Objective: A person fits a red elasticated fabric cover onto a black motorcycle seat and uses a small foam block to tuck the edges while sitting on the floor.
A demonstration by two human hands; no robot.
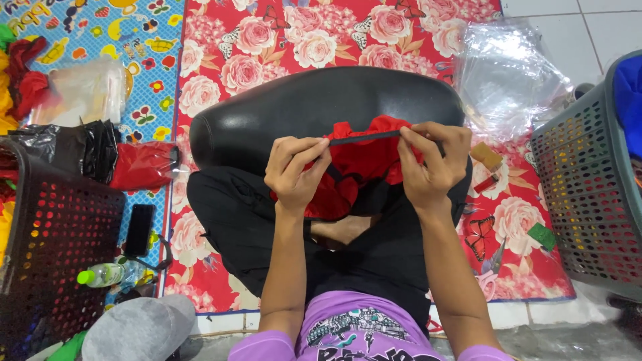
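A red cloth piece (364, 160) with a black strap (364, 138) along its top edge lies over a black cushion (301, 107) on my lap. My left hand (294, 172) pinches the left end of the strap. My right hand (431, 160) pinches the right end, so the strap is stretched taut between them. The lower part of the cloth is hidden behind my hands.
A black perforated basket (47, 247) stands at the left, a grey one (588, 194) at the right. On the mats lie a black phone (139, 229), a green-capped bottle (103, 274), clear plastic bags (508, 73), a packed red cloth (142, 166) and a grey cap (140, 327).
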